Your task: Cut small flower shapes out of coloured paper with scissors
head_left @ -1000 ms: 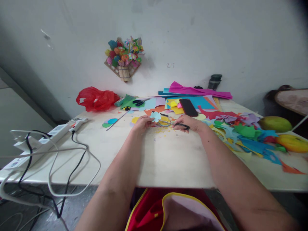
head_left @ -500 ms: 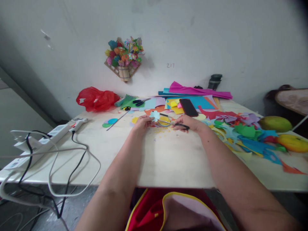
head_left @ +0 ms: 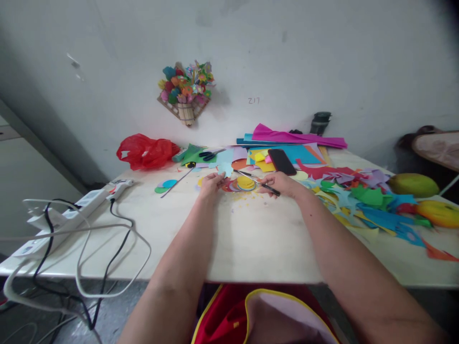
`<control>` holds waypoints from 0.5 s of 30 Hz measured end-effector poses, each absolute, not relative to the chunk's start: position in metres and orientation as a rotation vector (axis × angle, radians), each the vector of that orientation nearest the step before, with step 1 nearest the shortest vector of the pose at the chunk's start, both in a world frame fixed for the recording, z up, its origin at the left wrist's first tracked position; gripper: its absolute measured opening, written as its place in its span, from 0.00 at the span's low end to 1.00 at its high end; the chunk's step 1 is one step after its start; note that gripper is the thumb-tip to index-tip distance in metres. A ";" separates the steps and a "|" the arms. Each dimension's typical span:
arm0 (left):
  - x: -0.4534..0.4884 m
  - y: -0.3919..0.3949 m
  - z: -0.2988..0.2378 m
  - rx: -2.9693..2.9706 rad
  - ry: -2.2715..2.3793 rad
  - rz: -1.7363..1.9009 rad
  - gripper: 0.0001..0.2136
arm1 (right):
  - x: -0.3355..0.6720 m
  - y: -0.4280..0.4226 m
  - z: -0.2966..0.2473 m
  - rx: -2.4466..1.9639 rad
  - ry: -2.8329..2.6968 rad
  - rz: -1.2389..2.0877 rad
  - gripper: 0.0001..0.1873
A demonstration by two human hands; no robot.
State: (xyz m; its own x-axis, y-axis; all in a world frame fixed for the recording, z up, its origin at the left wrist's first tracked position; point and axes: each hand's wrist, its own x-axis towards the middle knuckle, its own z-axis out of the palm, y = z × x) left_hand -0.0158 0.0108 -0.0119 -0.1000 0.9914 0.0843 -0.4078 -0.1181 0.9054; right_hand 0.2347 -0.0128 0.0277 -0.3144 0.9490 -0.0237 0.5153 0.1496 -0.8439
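Note:
Pinched in my left hand is a light blue paper flower with scalloped edges. My right hand is closed round the black handles of a pair of scissors. The blades point left, toward the flower, and look slightly apart; a gap shows between the blades and the flower. Below the blades lies a stack of round paper discs, with a yellow disc on top and reddish ones beside it. Small yellow paper bits are scattered on the table in front of the stack.
Coloured paper scraps cover the right side, near two yellow-green fruits. Behind my hands lie a phone, paper sheets and a second pair of scissors. A red plastic bag and a power strip with cables are on the left.
The scissors have drawn back from the flower, and their blades have parted. The flower has moved slightly left, uncovering more of the disc stack. The whole view has shifted a little.

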 end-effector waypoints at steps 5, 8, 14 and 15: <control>-0.012 0.010 -0.013 0.953 0.886 1.494 0.17 | 0.225 -0.002 0.015 -1.582 -2.106 0.325 0.15; -0.009 0.008 -0.013 0.968 0.877 1.480 0.18 | 0.214 -0.004 0.015 -1.747 -2.227 0.094 0.15; -0.001 0.003 -0.011 1.005 0.923 1.439 0.20 | 0.200 -0.008 0.018 -1.796 -2.230 0.198 0.18; 0.000 0.003 -0.011 1.018 0.926 1.432 0.20 | 0.200 -0.007 0.017 -1.763 -2.239 0.261 0.17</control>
